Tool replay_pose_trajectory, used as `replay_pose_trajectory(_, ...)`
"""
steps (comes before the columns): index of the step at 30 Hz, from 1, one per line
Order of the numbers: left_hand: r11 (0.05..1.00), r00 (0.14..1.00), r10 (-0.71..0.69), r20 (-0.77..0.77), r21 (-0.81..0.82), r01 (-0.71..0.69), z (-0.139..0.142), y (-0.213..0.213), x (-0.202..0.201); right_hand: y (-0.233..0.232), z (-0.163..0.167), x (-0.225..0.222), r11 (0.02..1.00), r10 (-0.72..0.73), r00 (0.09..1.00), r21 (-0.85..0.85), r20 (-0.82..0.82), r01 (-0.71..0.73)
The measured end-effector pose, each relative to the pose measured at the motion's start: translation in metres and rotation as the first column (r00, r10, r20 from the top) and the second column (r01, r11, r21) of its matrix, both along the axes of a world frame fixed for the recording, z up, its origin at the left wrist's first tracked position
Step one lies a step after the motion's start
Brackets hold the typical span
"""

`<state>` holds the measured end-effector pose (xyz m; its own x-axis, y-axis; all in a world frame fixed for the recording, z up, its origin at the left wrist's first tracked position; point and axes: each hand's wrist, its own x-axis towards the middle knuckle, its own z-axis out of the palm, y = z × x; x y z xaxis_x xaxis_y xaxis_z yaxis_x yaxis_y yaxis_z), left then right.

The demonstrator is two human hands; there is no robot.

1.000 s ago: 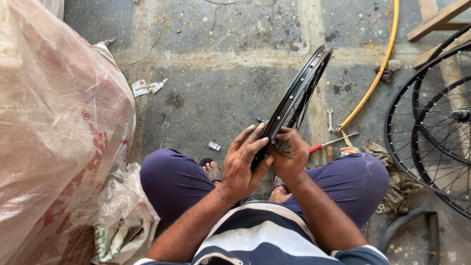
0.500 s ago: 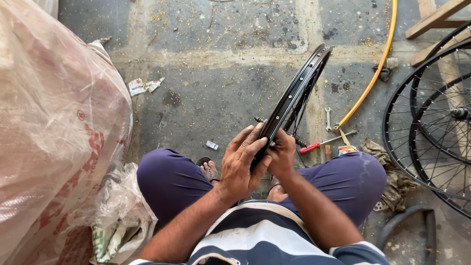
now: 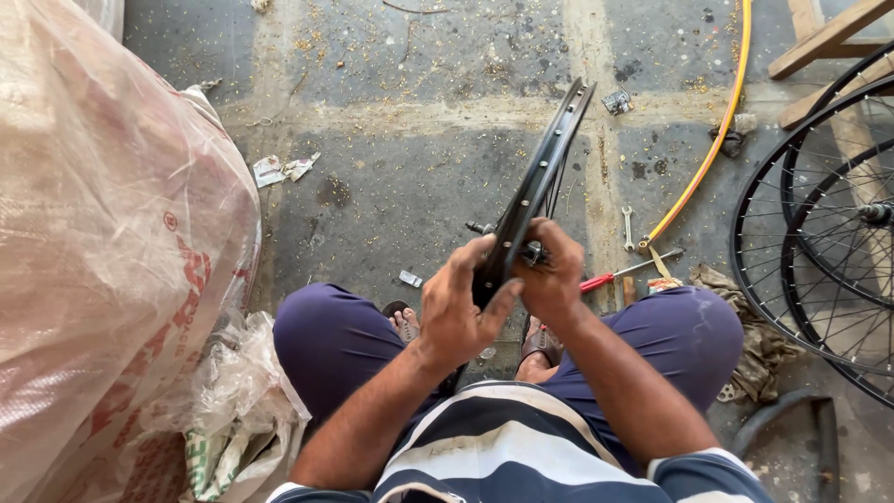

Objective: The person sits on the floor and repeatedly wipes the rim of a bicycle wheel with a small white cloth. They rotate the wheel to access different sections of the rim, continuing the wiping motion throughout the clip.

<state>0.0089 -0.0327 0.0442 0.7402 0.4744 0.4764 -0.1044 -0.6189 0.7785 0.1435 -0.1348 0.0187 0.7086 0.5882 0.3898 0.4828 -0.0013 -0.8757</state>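
Observation:
A black bicycle wheel rim (image 3: pixel 548 168) stands on edge between my knees, slanting up and away to the right. My left hand (image 3: pixel 458 303) grips the rim's near part from the left, thumb pressed along it. My right hand (image 3: pixel 553 275) closes on the rim from the right, fingers around a small metal part at its inner side. Thin spokes show beside the rim. I sit with purple trousers and a striped shirt, sandalled feet below the rim.
A big plastic-wrapped sack (image 3: pixel 102 242) fills the left. Spoked wheels (image 3: pixel 819 233) lean at the right. On the concrete floor lie a yellow hose (image 3: pixel 708 140), a small spanner (image 3: pixel 629 226), a red-handled screwdriver (image 3: pixel 619 273), a rag (image 3: pixel 754 326) and wooden bars (image 3: pixel 829 37).
The rim has stayed in both hands; my hands have shifted slightly on it and the view has drifted a little left.

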Motion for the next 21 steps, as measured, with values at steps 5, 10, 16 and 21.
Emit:
replay_pose_trajectory(5,0.705,0.991,-0.081,0.103,-0.697,0.13,-0.027,0.019,0.023,-0.014,0.026,0.005,0.999,-0.003,0.974,-0.049,0.228,0.015)
replay_pose_trajectory(10,0.209,0.859,-0.338,0.384,-0.859,0.467,-0.069,0.023,0.047,-0.015,0.042,-0.004,0.995,-0.03,0.984,-0.084,0.178,0.046)
replay_pose_trajectory(16,0.207,0.795,-0.476,0.376,-0.831,0.516,-0.072,0.023,0.05,-0.023,0.056,0.01,0.97,0.205,0.974,-0.153,0.098,-0.189)
replay_pose_trajectory(21,0.165,0.761,-0.588,0.273,-0.881,0.443,-0.062,0.025,0.063,-0.03,0.059,0.036,0.868,0.419,0.908,-0.283,-0.024,-0.408)
